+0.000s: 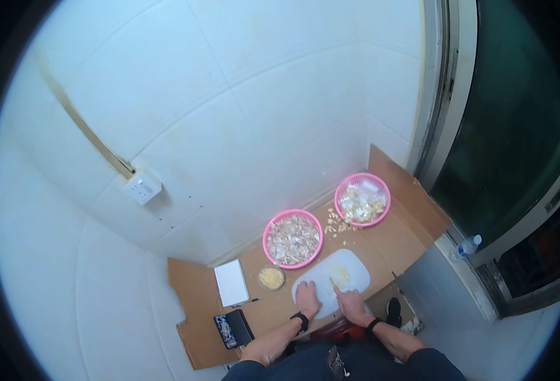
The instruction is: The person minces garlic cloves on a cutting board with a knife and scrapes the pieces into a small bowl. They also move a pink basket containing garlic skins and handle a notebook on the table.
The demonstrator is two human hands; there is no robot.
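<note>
On brown cardboard (394,244) lies your white, rounded board (323,274). Your left hand (306,298) and right hand (352,306) are apart over it, grips indistinct; pale yellow, finely cut food (340,274) lies spread beyond your right fingertips.

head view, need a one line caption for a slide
Left hand and right hand at a white board with pale pieces, two pink baskets beyond.

Pale bits (340,275), blurred and indistinct
</note>
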